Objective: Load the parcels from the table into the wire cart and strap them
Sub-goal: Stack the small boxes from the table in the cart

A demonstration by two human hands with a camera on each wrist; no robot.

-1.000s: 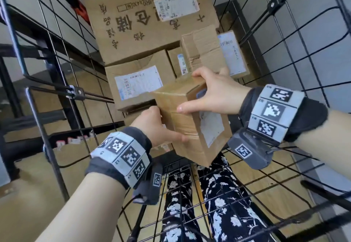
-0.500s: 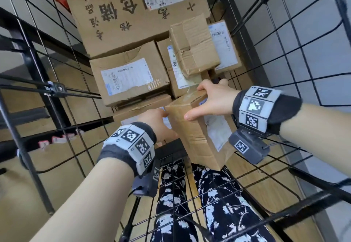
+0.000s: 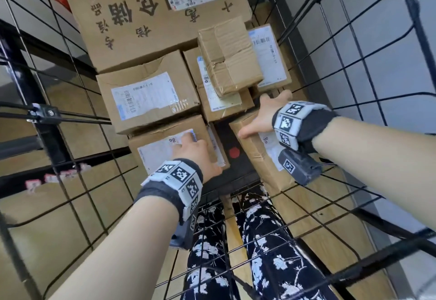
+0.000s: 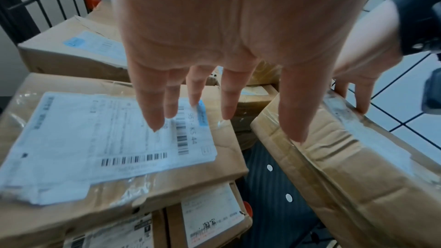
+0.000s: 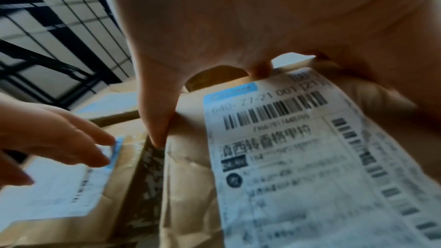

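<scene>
In the head view my right hand (image 3: 262,115) grips a brown taped parcel (image 3: 254,158) with a white label. The thumb lies on its left edge and the fingers curl over its far edge. The parcel (image 4: 334,157) sits tilted low in the front right of the wire cart (image 3: 354,68), beside the stacked boxes. My left hand (image 3: 188,143) has straight fingers and holds nothing. Its fingertips (image 5: 102,150) touch the label of a flat box (image 3: 155,156) at the cart's front left. The parcel's label (image 5: 298,157) fills the right wrist view.
A large printed box (image 3: 153,16) stands at the back, with a labelled box (image 3: 148,97) and a small taped box (image 3: 228,56) stacked in front. Black cart floor with a red dot (image 3: 234,152) shows between the flat box and the parcel. Wire walls close both sides.
The parcel came down from chest height into the cart's front right. My left hand let go of it and moved left onto the flat box; my right hand stays on it.
</scene>
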